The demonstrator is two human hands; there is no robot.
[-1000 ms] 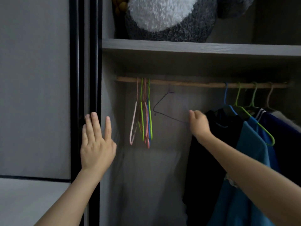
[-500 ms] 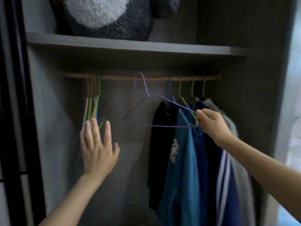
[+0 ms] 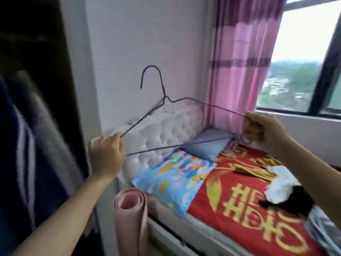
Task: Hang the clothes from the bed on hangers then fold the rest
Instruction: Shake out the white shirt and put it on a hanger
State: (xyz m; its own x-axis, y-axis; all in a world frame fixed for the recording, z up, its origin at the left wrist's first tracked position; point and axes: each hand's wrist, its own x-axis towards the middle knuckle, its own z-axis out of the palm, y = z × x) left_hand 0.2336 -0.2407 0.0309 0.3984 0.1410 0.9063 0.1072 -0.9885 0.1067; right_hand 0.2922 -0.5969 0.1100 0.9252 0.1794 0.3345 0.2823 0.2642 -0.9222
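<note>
Between left hand [image 3: 107, 154] and right hand [image 3: 262, 130] spans the hanger [image 3: 165, 97] (both gripping).

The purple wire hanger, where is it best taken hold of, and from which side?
Take a grip on the purple hanger at its two outer corners, one from each side, as the left hand and right hand do. It is thin wire, upright, hook on top; holding where the sloping arms meet the bottom bar likely steadies it and leaves the hook free.

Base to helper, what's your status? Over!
Left hand and right hand grip opposite ends of the thin purple wire hanger. White-and-black clothes lie untouched on the red bed cover. Rolled pink mat stands alongside.
</note>
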